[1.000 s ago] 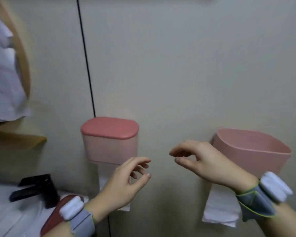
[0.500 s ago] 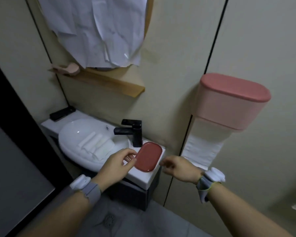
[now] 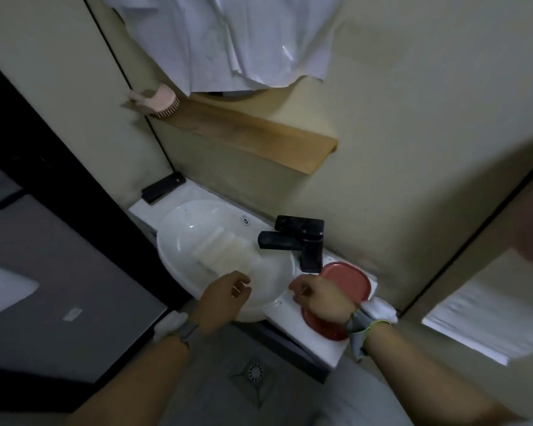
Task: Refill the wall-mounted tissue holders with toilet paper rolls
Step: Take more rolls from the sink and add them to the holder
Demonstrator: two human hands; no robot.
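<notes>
The head view looks down on a small white sink [image 3: 197, 241] set in a narrow counter [image 3: 293, 327] against the wall. Both hands hover over the basin's front rim: the left hand [image 3: 225, 295] has its fingers loosely curled and holds nothing, and the right hand [image 3: 319, 298] is curled in the same loose way, also empty as far as can be seen, just beside a pink lid [image 3: 346, 282] that lies flat on the counter's right end next to the black faucet [image 3: 299, 241]. The toilet paper rolls [image 3: 223, 252] lie side by side in the basin, just beyond the left fingertips. At the right edge a strip of white tissue [image 3: 486, 315] hangs down, blurred; its holder is out of view. Judging from this, the refill is only partly done: the lid is off and waiting, the rolls are not yet picked up, and loading and closing remain. Room is tight, with the faucet standing over the basin's back right, a wooden shelf [image 3: 250, 133] overhead and a dark panel [image 3: 43, 167] close on the left, so the front rim looks like the open way in.
</notes>
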